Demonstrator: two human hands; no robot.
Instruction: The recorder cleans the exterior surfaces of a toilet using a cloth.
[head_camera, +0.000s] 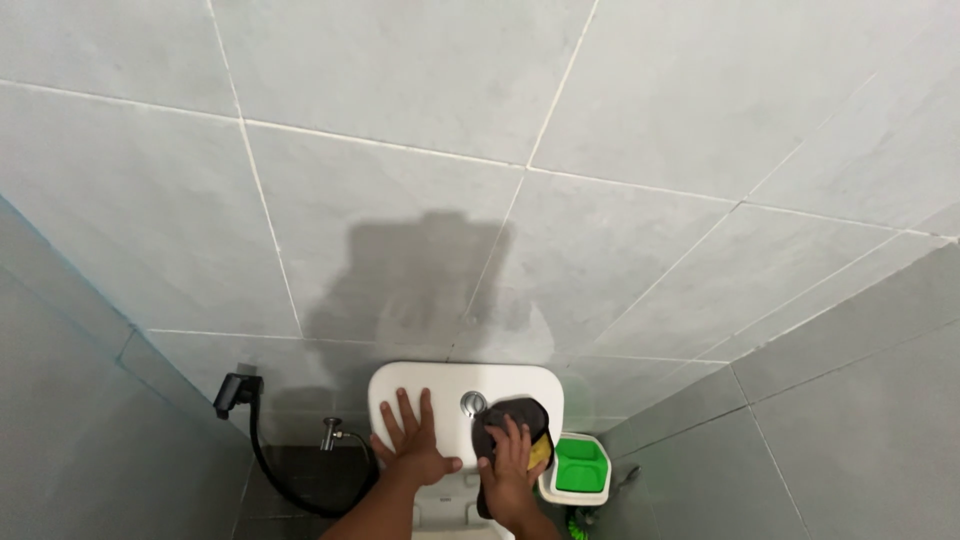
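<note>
Two hands are on the white toilet tank lid, and I see both from the head camera looking steeply down along a grey tiled wall. My left hand lies flat on the left part of the lid, fingers spread and released, holding nothing; the palm presses on the white surface. My right hand sits just to the right of it, fingers pressed down on a dark cloth that is bunched on the right part of the lid. A yellow sponge shows at the right edge of that hand, tucked under the cloth and touching it; I cannot tell how much of it the fingers actually grasp. The round chrome flush button is between the two hands, just left of the cloth's far edge.

To the right of the tank, lower down, stands a white container with a green inside. On the left, a black spray hose loops down from its black nozzle on the wall, and a small metal tap sticks out near the tank's left side. A shadow falls on the wall above the tank.
</note>
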